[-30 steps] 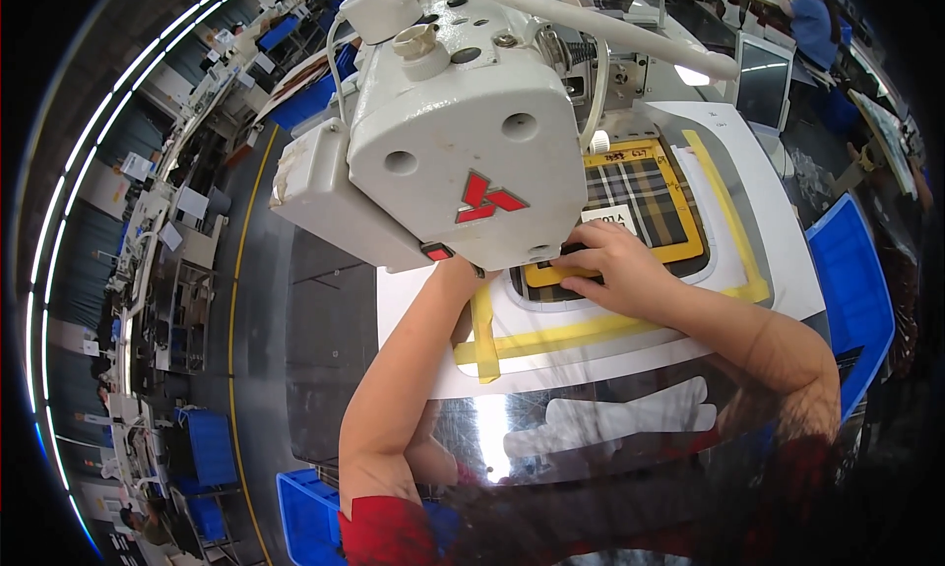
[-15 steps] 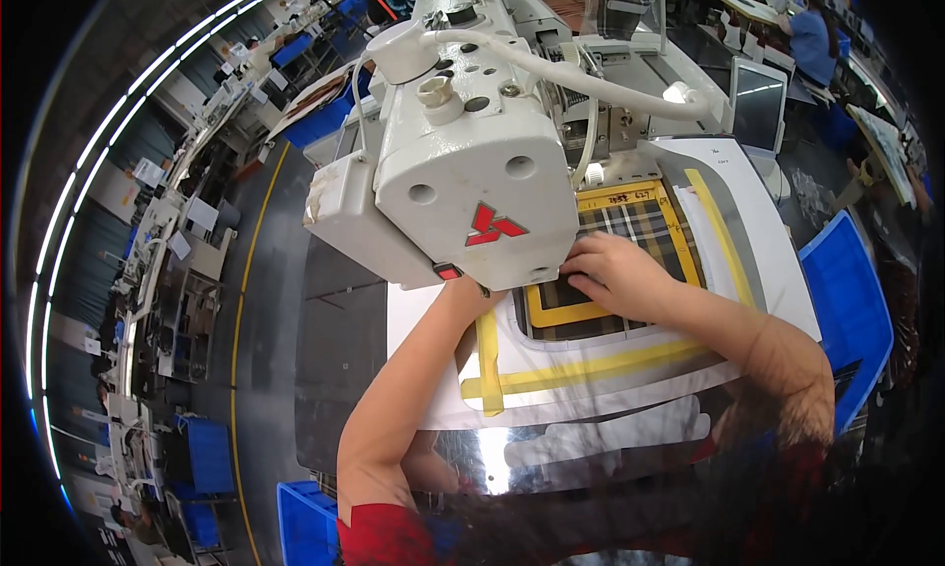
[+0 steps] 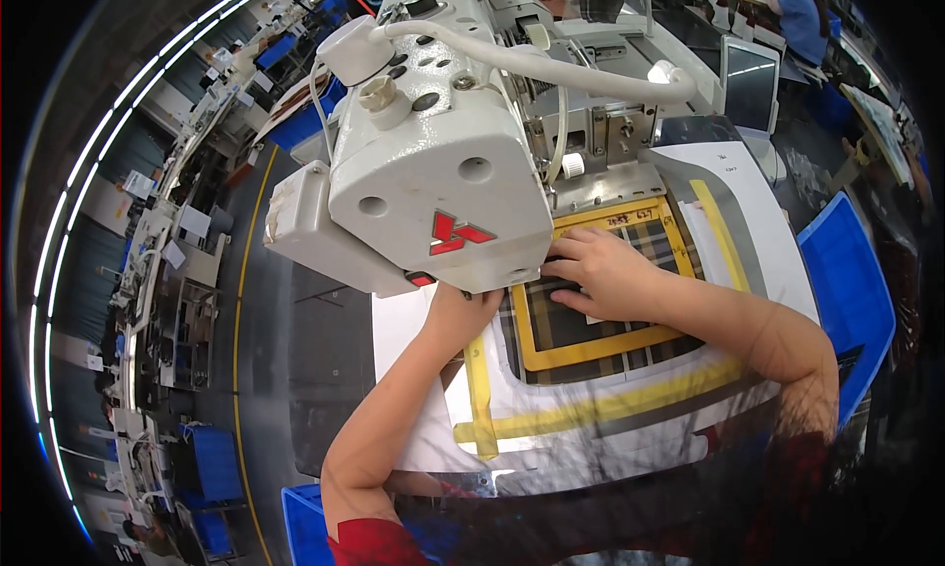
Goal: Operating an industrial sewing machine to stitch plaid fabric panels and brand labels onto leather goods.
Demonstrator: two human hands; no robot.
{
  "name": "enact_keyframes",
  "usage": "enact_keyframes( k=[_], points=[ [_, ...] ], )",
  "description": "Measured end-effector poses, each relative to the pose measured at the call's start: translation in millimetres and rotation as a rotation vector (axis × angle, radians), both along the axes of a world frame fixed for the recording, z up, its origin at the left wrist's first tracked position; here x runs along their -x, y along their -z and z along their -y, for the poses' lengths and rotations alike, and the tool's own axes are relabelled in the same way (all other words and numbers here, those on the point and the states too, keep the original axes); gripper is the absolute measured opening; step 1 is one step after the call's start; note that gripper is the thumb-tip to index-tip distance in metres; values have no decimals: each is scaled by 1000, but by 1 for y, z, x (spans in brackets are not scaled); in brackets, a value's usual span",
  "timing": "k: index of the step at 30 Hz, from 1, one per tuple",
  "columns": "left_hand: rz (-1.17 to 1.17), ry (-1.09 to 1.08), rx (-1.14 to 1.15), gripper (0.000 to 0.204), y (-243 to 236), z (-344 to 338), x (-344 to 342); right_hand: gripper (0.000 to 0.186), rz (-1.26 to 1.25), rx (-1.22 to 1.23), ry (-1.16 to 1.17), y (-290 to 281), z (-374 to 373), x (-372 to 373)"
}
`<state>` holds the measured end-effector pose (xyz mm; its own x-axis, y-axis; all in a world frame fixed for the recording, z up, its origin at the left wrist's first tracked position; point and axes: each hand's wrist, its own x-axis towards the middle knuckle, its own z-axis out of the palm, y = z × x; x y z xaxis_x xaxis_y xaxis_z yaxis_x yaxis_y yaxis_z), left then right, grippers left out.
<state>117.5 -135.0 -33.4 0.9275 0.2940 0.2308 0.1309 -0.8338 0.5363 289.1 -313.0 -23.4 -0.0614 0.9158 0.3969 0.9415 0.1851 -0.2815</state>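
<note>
Under the white head of an industrial sewing machine (image 3: pixel 438 187), a dark plaid cloth (image 3: pixel 650 239) lies inside a yellow rectangular frame (image 3: pixel 581 352). My right hand (image 3: pixel 605 276) rests palm down over the cloth, fingers stretched toward the needle area and thumb apart. Its fingertips come close to the machine head's edge. A small white patch shows beneath the palm. My left hand (image 3: pixel 461 315) reaches in at the frame's left side, next to yellow tape (image 3: pixel 477 379). The machine head hides most of its fingers, so its grip is not visible.
White template sheets (image 3: pixel 778 207) with yellow tape surround the frame. Blue bins stand at the right (image 3: pixel 851 281) and lower left (image 3: pixel 303 522). A screen (image 3: pixel 750 86) stands behind the table at right. Another person in blue (image 3: pixel 802 25) is far off, upper right.
The view has shifted, so the machine head appears farther left and more of the yellow frame shows. My right thumb now extends more over the cloth. My left hand stays beside the frame.
</note>
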Motion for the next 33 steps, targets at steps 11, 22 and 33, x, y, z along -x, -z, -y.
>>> enact_keyframes(
  k=[11,22,33],
  points=[
    [-10,-153,-125,27,-3,10,-1,30,-18,-19,-7,2,9,-5],
    [-34,223,-160,38,-26,55,9,34,204,32,479,-9,97,-28],
    [-91,249,-199,42,-32,57,20,34,219,32,495,-19,101,-19]
  ],
)
